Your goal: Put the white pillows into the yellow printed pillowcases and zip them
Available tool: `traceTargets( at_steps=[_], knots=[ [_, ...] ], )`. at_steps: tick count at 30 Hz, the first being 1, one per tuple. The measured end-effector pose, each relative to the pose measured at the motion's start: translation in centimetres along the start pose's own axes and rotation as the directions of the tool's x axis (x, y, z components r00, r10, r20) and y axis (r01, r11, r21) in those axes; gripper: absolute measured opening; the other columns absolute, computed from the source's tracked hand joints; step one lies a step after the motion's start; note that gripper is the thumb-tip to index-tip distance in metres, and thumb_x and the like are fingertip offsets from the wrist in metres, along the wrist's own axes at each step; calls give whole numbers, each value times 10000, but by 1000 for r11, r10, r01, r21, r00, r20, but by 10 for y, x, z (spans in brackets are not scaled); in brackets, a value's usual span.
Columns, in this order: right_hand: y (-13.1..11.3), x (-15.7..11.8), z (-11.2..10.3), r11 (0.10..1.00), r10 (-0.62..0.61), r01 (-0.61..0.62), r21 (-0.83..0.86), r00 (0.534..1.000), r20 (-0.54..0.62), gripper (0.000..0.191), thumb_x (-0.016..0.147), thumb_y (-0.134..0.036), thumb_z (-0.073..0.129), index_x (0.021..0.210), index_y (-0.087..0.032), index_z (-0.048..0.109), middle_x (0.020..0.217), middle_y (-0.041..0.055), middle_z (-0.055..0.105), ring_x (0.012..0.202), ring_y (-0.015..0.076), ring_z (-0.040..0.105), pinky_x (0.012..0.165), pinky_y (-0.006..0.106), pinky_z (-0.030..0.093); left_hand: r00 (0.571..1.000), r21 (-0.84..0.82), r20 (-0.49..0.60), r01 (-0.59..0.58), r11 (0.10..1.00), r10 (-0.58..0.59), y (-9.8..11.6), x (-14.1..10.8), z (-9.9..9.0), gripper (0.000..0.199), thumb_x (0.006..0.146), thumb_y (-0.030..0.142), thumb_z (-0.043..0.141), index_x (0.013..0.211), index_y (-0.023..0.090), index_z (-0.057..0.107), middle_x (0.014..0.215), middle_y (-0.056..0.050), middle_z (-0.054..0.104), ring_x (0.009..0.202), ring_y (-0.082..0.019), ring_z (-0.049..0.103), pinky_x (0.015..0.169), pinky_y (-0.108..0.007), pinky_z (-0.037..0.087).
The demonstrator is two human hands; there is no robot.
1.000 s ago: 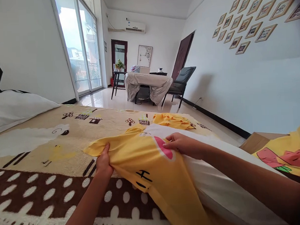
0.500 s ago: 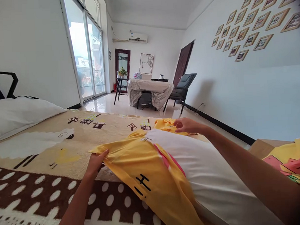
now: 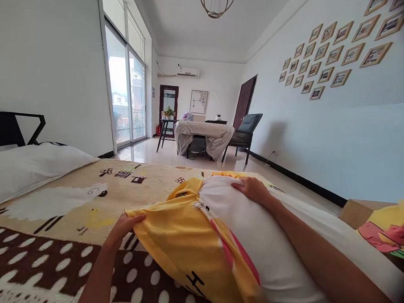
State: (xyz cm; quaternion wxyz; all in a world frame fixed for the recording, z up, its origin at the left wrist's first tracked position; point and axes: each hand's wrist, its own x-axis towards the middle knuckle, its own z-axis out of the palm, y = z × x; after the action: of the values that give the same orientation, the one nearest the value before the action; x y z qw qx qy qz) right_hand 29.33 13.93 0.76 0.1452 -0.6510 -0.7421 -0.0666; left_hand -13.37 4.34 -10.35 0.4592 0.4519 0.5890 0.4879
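Observation:
A yellow pillowcase (image 3: pixel 178 228), printed with black letters and a pink-edged figure, lies partly over a plump white pillow (image 3: pixel 276 242). My left hand (image 3: pixel 123 226) pinches the pillowcase's left corner and holds it stretched out above the blanket. On the pillow's far end rests my right hand (image 3: pixel 255 189), thumb on the white fabric and fingers curled at the far side, partly hidden. A strip of yellow cloth (image 3: pixel 228 173) shows just beyond that hand.
Under everything spreads a beige and brown patterned blanket (image 3: pixel 75 237). Another white pillow (image 3: pixel 38 172) lies at the left by a black bed frame (image 3: pixel 36 125). At right, yellow fruit-print fabric (image 3: pixel 386 228) sits near a cardboard box (image 3: pixel 361 209). A covered table (image 3: pixel 204 129) stands beyond.
My right hand has come down from the yellow cloth at the far edge onto the white pillow's end. My left hand still pinches the pillowcase corner. The view has tilted upward.

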Motion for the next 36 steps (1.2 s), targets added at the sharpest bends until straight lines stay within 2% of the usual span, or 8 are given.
traceTargets(
  at_steps=[6, 10, 14, 17, 21, 27, 32, 36],
  knots=[
    [-11, -15, -81, 943, -195, 58, -327, 895, -402, 552, 898, -611, 329, 858, -166, 654, 696, 102, 673, 667, 232, 612, 596, 288, 319, 1000, 117, -6, -20, 993, 21, -7, 7, 2, 548, 524, 573, 693, 828, 118, 664, 756, -62, 679, 656, -196, 626, 551, -257, 447],
    [-8, -40, -105, 867, -458, 147, -476, 614, -644, 490, 894, -562, 407, 820, -153, 667, 593, 66, 626, 585, 186, 564, 570, 284, 301, 973, 169, -177, -119, 978, 149, -5, 16, 5, 465, 528, 538, 647, 760, 135, 635, 734, -79, 673, 658, -234, 648, 536, -280, 450],
    [-8, -85, -76, 709, -704, 431, -558, 388, -595, 350, 891, -438, 494, 945, -134, 658, 584, 32, 600, 569, 158, 532, 613, 288, 372, 813, 219, -462, -283, 934, 355, 18, 1, 22, 358, 694, 469, 492, 854, 165, 593, 867, -89, 672, 829, -243, 640, 728, -333, 487],
    [-7, -118, -46, 613, -773, 604, -509, 326, -543, 347, 908, -390, 464, 1018, -104, 625, 641, 49, 619, 586, 164, 530, 598, 306, 385, 630, 422, -404, -515, 746, 663, 52, -41, 58, 263, 803, 405, 466, 865, 189, 605, 863, -62, 667, 815, -210, 618, 773, -325, 479],
    [-1, -144, -41, 626, -740, 660, -414, 336, -582, 385, 891, -411, 488, 1064, -91, 612, 658, 58, 608, 618, 179, 527, 605, 322, 394, 471, 607, -44, -687, 398, 881, 98, -91, 125, 286, 860, 320, 454, 1083, 198, 584, 1105, -78, 627, 1057, -221, 551, 922, -352, 434],
    [-11, -153, -61, 682, -721, 569, -460, 416, -554, 383, 866, -360, 553, 1148, -110, 616, 786, 90, 631, 720, 209, 538, 708, 357, 405, 773, 758, 47, -441, 482, 633, 132, -78, 162, 249, 790, 199, 423, 969, 172, 594, 998, -90, 643, 973, -258, 546, 858, -403, 412],
    [-40, -137, -69, 752, -658, 514, -412, 559, -505, 622, 827, -537, 563, 1360, -230, 468, 1289, 177, 520, 1179, 357, 448, 947, 494, 330, 824, 747, 121, -443, 496, 554, 144, -69, 151, 216, 861, 332, 404, 800, 203, 566, 805, -39, 637, 777, -203, 571, 690, -304, 398],
    [-56, -107, -75, 713, -700, 630, -309, 666, -258, 744, 813, -604, 543, 1457, -347, 275, 1139, 141, 589, 992, 295, 557, 848, 437, 401, 857, 833, 205, -407, 375, 473, 144, -67, 146, 236, 893, 348, 379, 810, 203, 546, 848, -43, 657, 789, -192, 599, 656, -277, 394]
  ],
)
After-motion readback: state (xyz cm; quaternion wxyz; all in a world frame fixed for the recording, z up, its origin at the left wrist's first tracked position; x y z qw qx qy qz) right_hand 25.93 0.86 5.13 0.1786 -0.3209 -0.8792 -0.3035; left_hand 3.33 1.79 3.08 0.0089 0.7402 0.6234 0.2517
